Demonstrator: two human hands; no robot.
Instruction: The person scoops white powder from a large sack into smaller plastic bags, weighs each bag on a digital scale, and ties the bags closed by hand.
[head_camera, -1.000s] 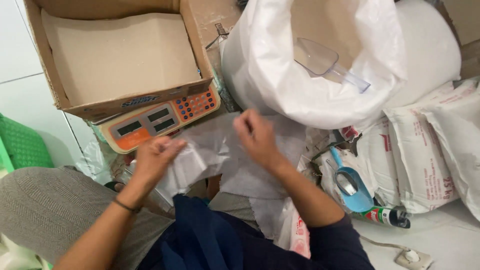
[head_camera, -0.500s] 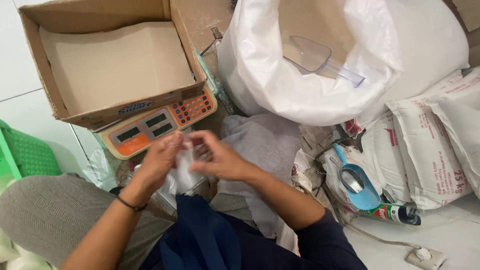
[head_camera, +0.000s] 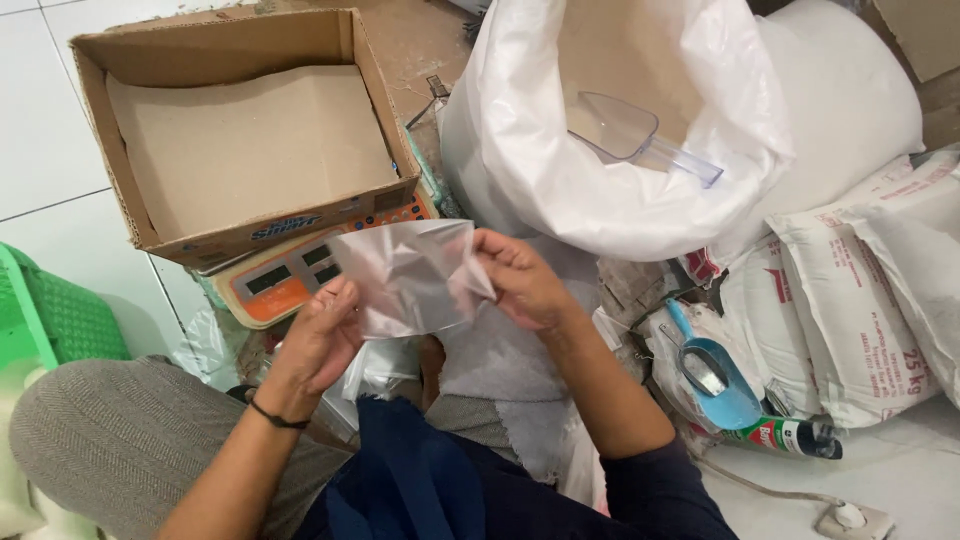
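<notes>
Both hands hold one small clear plastic bag (head_camera: 410, 275) spread out in front of me. My left hand (head_camera: 318, 335) pinches its lower left corner, and my right hand (head_camera: 515, 280) grips its right edge. Just behind the bag sits an orange digital scale (head_camera: 285, 280) carrying an open cardboard box (head_camera: 250, 140) lined with brown paper. To the right stands a big white sack (head_camera: 620, 130) with its mouth rolled open, and a clear plastic scoop (head_camera: 640, 135) rests on the brown powder inside.
Printed white sacks (head_camera: 850, 310) are stacked at the right, with a blue scoop (head_camera: 710, 375) and a small bottle (head_camera: 785, 435) lying beside them. A green basket (head_camera: 45, 310) stands at the left on white tiles. A power strip (head_camera: 850, 520) lies at the lower right.
My hands rose from my lap, where they were bunched together on crumpled plastic. They have drawn apart and now hold a single bag spread flat between them.
</notes>
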